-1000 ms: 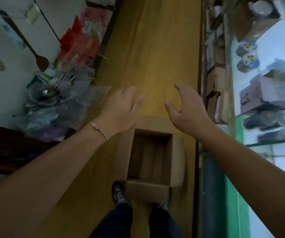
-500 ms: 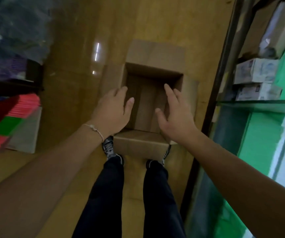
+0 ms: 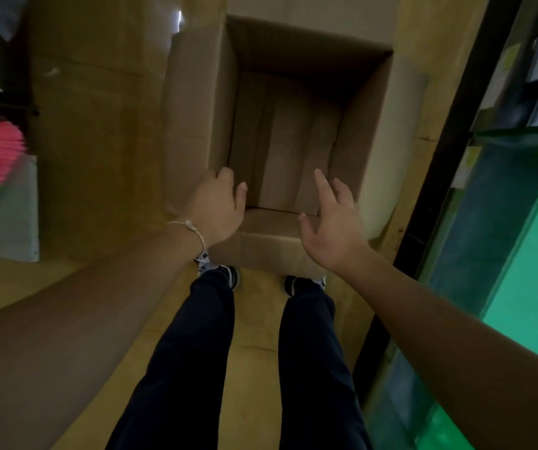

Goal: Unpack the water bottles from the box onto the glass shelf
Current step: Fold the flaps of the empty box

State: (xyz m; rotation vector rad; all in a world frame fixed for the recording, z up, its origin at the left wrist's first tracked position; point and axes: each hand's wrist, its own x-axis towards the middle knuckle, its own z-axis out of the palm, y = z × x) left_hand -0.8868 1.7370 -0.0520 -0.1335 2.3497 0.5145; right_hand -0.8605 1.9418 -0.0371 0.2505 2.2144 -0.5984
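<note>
head view: worn on the person's head | faces steeply down past both arms, over legs and shoes | close above the open cardboard box [image 3: 196, 102] on the floor [image 3: 99, 131] | glass shelf [image 3: 521, 134] at right edge | single view, no overlap

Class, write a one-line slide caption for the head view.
Both hands, left hand and right hand, reach over an open cardboard box on the floor.
</note>
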